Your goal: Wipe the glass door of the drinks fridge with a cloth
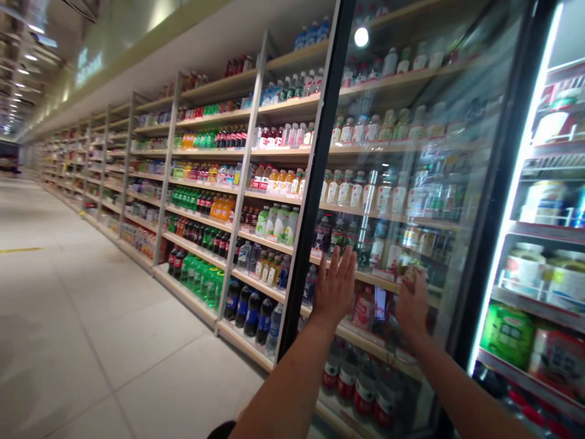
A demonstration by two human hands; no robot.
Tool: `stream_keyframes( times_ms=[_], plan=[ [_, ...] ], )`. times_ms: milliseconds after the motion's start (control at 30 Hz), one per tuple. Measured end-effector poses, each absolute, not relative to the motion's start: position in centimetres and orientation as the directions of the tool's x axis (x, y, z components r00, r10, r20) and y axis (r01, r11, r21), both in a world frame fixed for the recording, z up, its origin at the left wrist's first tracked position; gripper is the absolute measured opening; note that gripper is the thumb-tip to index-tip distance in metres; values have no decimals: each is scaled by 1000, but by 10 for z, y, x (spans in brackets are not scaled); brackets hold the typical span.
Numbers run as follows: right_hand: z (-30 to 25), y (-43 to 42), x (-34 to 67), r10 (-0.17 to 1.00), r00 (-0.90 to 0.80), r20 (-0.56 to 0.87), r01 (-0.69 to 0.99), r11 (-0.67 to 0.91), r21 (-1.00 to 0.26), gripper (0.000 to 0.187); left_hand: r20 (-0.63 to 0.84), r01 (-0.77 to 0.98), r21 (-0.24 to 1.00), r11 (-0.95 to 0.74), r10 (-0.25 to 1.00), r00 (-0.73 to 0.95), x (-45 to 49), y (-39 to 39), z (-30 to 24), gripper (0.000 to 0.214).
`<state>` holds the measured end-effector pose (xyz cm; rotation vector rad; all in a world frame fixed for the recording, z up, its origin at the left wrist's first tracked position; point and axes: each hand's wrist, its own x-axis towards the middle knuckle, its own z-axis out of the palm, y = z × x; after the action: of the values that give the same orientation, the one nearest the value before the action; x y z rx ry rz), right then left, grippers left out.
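A glass cooler door (pixel 457 256) with a black frame stands swung open in front of me. My left hand (pixel 335 289) is raised at its left side, palm toward the glass, fingers stretched and slightly apart, with nothing in it. Whether the palm touches the pane I cannot tell. Further right, my right hand (pixel 412 305) is also up against or close to the glass. Its fingers are blurred and blend with a yellowish patch, so their shape is unclear. Bottles on wooden shelves show through the pane, mixed with reflections.
To the right, the lit cooler holds jars (pixel 523 268) and a green package (pixel 507 332). A long row of drink shelves (pixel 201 244) runs away to the left, with dark-blue-labelled bottles (pixel 252 312) low down. Pale floor tiles (pixel 114 329) lie alongside.
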<state>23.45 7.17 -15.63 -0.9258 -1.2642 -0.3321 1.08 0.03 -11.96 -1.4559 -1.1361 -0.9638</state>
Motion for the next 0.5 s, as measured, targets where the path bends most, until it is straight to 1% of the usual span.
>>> stream_keyframes(
  times_ms=[67,133,200,233,267,300,333,367,467,500],
  plan=[
    [-166,61,218,213,178,961,734,621,-274,52,955,971,-234,-50,173,239,11,0,-120,63],
    [-185,49,209,143,-53,988,768,639,-51,51,956,971,-232,-53,172,237,11,0,-120,64],
    [-199,41,208,77,-286,955,740,651,169,56,957,971,-233,-58,163,240,11,0,-119,64],
    [-201,40,209,56,-377,924,714,654,251,59,958,970,-234,-59,158,240,11,0,-119,64],
    [-199,39,211,46,-437,898,691,656,303,61,958,971,-233,-60,154,240,10,0,-119,64],
    [-192,40,212,46,-458,888,682,659,317,62,960,971,-231,-58,151,237,10,1,-119,64],
    [-183,41,212,56,-441,896,688,662,298,62,961,972,-228,-54,150,234,10,1,-119,63],
    [-172,43,211,70,-392,917,704,664,250,61,962,973,-224,-50,148,229,9,2,-119,63],
    [-151,45,200,100,-168,981,755,653,63,58,964,974,-223,-39,141,226,9,2,-117,62],
    [-151,44,196,97,-132,986,762,646,39,59,964,974,-224,-37,141,227,9,1,-117,62]
  ],
)
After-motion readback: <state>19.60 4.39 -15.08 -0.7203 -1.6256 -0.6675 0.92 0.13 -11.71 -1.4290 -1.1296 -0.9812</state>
